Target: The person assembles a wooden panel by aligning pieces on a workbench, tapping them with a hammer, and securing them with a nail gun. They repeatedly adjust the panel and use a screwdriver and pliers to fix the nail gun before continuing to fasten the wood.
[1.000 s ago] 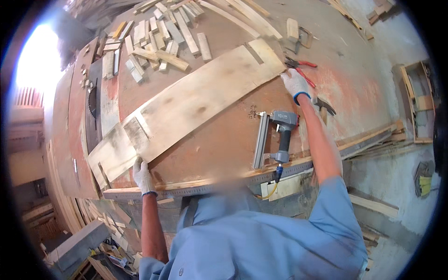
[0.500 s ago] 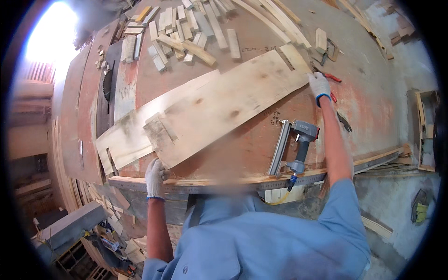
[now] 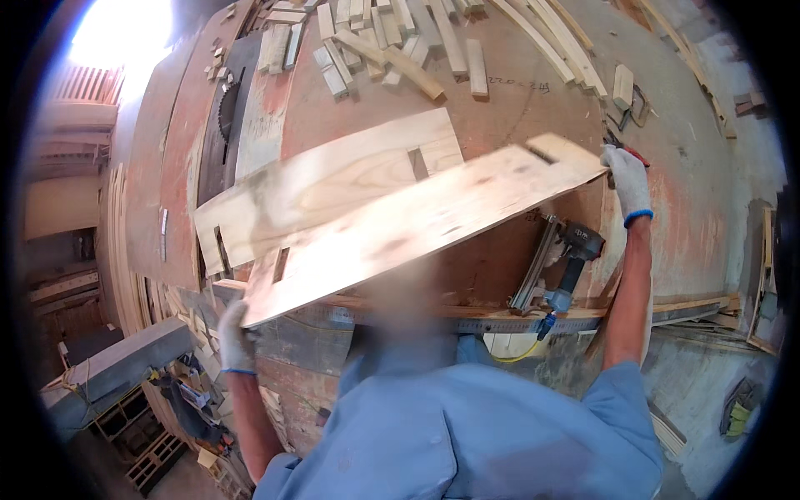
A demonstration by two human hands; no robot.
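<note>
A long plywood board (image 3: pixel 400 229) with a slot near each end is held up at a slant above the bench. My left hand (image 3: pixel 234 337), in a white glove, grips its lower left end. At its upper right end my right hand (image 3: pixel 628 179), gloved too, is closed on the edge. Beneath and behind it a second slotted plywood board (image 3: pixel 333 179) lies on the bench, partly covered. A grey nail gun (image 3: pixel 571 262) lies under the held board's right end, next to my right forearm. Red-handled pliers (image 3: pixel 637 156) show just behind my right hand.
The reddish bench top (image 3: pixel 675 242) carries several short wood blocks (image 3: pixel 383 50) at the far side and long curved strips (image 3: pixel 554 37) at the far right. A circular saw blade (image 3: pixel 225 112) stands up through the bench at left. A metal ruler (image 3: pixel 433 324) runs along the near edge.
The upper board has been lifted off the lower one and tilted, its left end now out near the bench's front edge. My left hand moved left and down. The view has shifted somewhat.
</note>
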